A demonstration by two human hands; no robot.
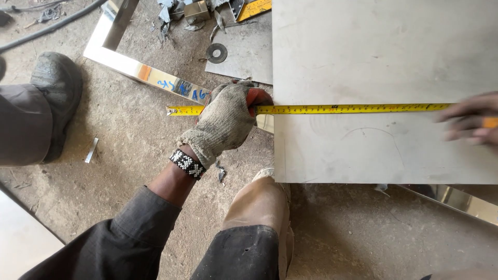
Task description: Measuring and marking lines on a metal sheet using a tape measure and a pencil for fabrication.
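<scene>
Down on the dusty floor (pixel 129 135), the left hand (pixel 225 122), in a worn knit glove with red fingertips, presses a yellow tape measure (pixel 337 109) flat at the left edge of a large grey metal sheet (pixel 384 52); its grip is closed down onto the tape, fingers curled over it. A short tail of tape with the end hook sticks out to the left of that hand, and the long run stretches away to its right across the sheet. At the far right end of the tape sits the right hand (pixel 469 119), bare and blurred; something orange shows at its fingers, but whether its grip is spread or pinching cannot be told. A beaded black-and-white bracelet (pixel 188 164) circles the left wrist. Just behind the left hand lies a shiny square metal tube (pixel 140 70) with blue marks on it, and farther beyond it a round washer (pixel 217 53). Below the left hand, a shoe (pixel 264 207) rests touching the sheet's near edge. Well to the left, a dark boot (pixel 57 88).
</scene>
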